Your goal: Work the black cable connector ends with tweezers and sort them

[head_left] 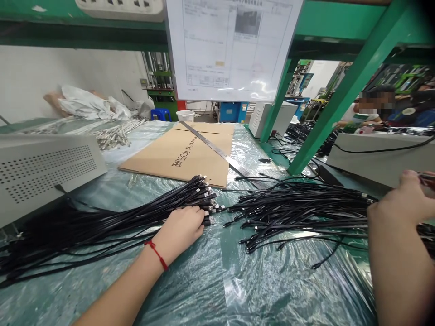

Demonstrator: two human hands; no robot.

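A bundle of black USB cables (132,215) lies on the left side of the table, its plug ends toward the middle. Over those plugs my left hand (183,228), with a red string on its wrist, is closed with curled fingers; its fingertips are partly hidden. A second pile of black cables (306,208) spreads to the right, thin connector tips pointing left. Beyond that pile, at the right edge of the view, my right hand (397,203) is raised and closed around a small dark, shiny object (427,181), mostly cut off by the frame.
A flat cardboard sheet (200,154) with a steel ruler (214,147) across it lies behind the cables. Grey metal boxes (50,172) flank the table. A green post (350,90) slants at right, and a printed sheet (231,50) hangs ahead. Another person (367,111) sits far right.
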